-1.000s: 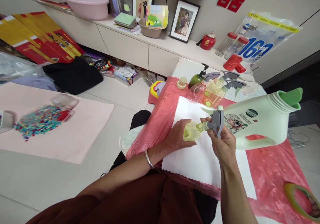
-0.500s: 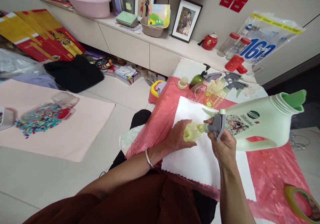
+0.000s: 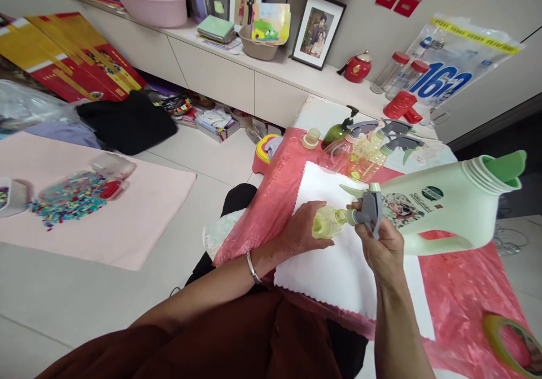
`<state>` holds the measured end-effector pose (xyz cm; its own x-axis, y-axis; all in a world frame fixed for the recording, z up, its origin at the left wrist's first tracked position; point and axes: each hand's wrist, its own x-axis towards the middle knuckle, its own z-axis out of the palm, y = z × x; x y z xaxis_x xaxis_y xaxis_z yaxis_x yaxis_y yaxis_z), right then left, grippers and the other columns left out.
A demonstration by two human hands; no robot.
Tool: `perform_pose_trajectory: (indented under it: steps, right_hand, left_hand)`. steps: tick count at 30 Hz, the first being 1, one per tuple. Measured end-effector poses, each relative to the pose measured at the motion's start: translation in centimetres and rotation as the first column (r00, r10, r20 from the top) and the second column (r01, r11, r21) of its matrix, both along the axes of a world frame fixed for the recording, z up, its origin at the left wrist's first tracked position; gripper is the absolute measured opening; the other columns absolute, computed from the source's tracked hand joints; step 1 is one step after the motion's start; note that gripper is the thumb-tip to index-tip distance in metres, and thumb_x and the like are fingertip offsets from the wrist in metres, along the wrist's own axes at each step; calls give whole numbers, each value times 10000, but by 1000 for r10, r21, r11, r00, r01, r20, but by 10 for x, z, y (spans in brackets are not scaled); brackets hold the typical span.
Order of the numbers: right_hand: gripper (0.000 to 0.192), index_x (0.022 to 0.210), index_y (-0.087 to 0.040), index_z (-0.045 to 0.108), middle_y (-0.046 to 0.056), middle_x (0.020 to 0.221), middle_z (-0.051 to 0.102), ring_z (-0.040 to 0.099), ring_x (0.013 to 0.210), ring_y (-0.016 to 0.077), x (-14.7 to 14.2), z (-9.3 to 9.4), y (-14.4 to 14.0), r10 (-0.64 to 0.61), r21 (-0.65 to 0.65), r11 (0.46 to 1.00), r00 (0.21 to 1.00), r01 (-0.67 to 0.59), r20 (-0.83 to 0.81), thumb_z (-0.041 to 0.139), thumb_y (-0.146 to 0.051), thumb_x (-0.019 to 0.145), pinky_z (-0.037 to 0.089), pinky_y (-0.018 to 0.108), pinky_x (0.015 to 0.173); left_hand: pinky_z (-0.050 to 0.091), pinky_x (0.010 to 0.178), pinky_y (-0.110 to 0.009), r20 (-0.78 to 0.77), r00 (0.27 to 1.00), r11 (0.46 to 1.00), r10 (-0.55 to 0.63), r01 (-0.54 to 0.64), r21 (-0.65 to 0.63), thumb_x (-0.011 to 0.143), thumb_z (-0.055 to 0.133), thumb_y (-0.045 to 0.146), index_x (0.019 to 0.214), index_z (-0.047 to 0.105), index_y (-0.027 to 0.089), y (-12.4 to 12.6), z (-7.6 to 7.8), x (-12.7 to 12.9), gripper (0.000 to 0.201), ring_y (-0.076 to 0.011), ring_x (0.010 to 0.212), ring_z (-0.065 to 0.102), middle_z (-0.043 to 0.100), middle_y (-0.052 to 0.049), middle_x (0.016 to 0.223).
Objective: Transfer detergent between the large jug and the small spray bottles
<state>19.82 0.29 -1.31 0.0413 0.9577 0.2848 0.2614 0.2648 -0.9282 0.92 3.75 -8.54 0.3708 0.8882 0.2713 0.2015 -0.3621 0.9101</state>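
Observation:
My left hand (image 3: 298,235) grips the body of a small yellowish spray bottle (image 3: 327,222) lying sideways over a white cloth (image 3: 334,269). My right hand (image 3: 381,246) holds the bottle's grey trigger sprayer head (image 3: 368,210) at the neck. The cloth lies on a red plastic sheet (image 3: 457,288) covering a low table. A large pale green detergent jug (image 3: 449,204) with a green spout lies on its side just right of my hands.
Several more spray bottles (image 3: 364,147) and a green pump bottle (image 3: 336,133) stand at the table's far end. A tape roll (image 3: 512,342) sits at the lower right. On the floor to the left, a pink mat (image 3: 127,221) holds colourful beads (image 3: 70,198). A low cabinet (image 3: 220,79) runs behind.
Both hands stay on the spray bottle in nearly the same place; only the camera view has shifted slightly.

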Motion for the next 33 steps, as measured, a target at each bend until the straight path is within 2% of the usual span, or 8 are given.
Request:
perform_pose_trajectory:
  steps: [7, 13, 19, 33]
  right_hand:
    - [272, 1225, -294, 694, 57, 1273, 604, 571, 1207, 253, -3, 3, 0, 55, 9, 998, 996, -56, 71, 655, -395, 976, 447, 462, 1081]
    - [242, 1220, -304, 703, 38, 1243, 617, 579, 1158, 209, -10, 11, 0, 61, 63, 996, 989, -70, 135, 656, -337, 985, 481, 338, 999]
    - [225, 1219, -324, 695, 6, 1229, 618, 585, 1121, 151, -14, 16, 1, 62, 104, 991, 982, -81, 176, 637, -285, 1005, 473, 248, 968]
    - [193, 1209, -293, 671, 2, 1161, 650, 619, 1025, 141, -21, 15, 3, 84, 116, 987, 968, -114, 237, 592, -287, 1033, 491, 228, 902]
  left_hand:
    - [449, 1103, -593, -10, 1000, 1000, -3, 3, 14, 595, 917, 441, 1418, 380, 222, -1, 1, 0, 1007, -382, 1303, 534, 522, -155, 1424]
    - [441, 1106, -595, -9, 1000, 1000, -5, 5, 5, 628, 900, 463, 1441, 353, 252, -2, 2, -1, 1002, -382, 1314, 524, 506, -144, 1440]
    - [433, 1107, -599, 12, 1000, 1000, -11, 10, 30, 634, 894, 464, 1439, 345, 233, -1, -2, 0, 1002, -388, 1317, 515, 500, -165, 1430]
    - [453, 1096, -590, -10, 1000, 999, -2, 2, 49, 655, 875, 487, 1442, 347, 238, -1, -4, 0, 980, -373, 1293, 536, 516, -159, 1415]
